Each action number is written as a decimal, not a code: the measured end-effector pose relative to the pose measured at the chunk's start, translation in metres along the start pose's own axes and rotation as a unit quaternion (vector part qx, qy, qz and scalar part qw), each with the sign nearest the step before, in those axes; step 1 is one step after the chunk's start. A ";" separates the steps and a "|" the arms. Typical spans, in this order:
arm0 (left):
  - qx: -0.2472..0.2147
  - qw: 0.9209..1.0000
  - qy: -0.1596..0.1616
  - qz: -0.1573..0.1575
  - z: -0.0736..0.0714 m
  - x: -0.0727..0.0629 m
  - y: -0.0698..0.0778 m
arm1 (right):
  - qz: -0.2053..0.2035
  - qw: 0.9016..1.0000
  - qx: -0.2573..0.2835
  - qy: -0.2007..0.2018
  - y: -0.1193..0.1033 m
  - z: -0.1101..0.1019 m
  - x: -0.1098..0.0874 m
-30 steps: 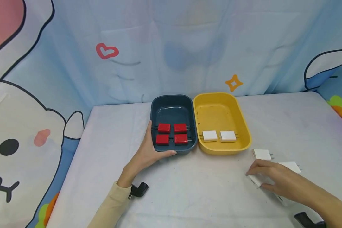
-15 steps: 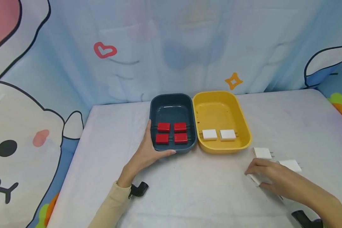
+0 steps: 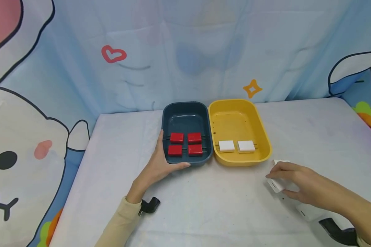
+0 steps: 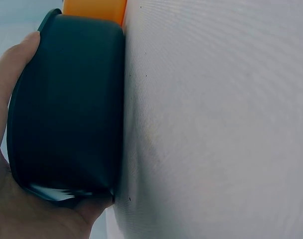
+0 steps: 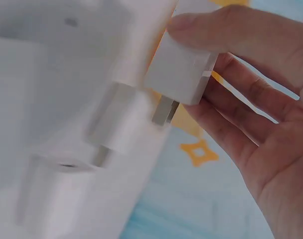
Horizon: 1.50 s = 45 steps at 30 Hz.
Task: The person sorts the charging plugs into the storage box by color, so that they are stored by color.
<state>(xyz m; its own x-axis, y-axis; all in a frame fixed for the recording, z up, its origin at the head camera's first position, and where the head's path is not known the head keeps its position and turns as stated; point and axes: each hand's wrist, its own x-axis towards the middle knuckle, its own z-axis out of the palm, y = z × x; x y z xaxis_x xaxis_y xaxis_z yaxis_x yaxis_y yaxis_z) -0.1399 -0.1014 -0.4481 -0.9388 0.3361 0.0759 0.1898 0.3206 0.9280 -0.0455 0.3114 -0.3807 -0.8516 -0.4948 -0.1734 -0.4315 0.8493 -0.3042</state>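
Observation:
My left hand grips the near left corner of the dark blue bin, its thumb along the front rim. The bin's outer side fills much of the left wrist view. Several red plug-in chargers lie inside. My right hand pinches a white charger between thumb and fingers, just above the table. Its metal prongs show in the right wrist view. Touching the blue bin, a yellow bin holds two white chargers side by side.
On the table, one white charger sits partly behind my right hand, and another lies below it. Blurred white chargers also appear in the right wrist view. A patterned cloth backdrop hangs behind the bins.
My right hand has raised the white charger off the table and moved it slightly toward the bins. My left hand stays on the blue bin.

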 end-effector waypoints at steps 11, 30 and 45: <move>0.002 1.000 0.001 0.002 0.000 0.001 -0.002 | -0.061 0.992 -0.021 0.107 -0.011 -0.050 0.033; -0.001 1.000 0.001 0.001 0.000 0.000 0.001 | -0.032 0.994 0.029 0.103 0.018 -0.047 0.123; -0.010 1.000 -0.001 0.013 0.000 0.001 0.000 | 0.014 0.999 -0.013 0.039 0.031 -0.023 0.147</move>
<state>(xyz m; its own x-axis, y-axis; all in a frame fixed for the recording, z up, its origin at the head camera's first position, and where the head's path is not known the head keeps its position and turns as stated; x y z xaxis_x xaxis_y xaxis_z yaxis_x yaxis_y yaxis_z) -0.1409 -0.1015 -0.4482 -0.9328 0.3463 0.1001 0.2092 0.2941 0.9326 -0.1907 0.2689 -0.3942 -0.8838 -0.4554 -0.1069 -0.4138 0.8677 -0.2754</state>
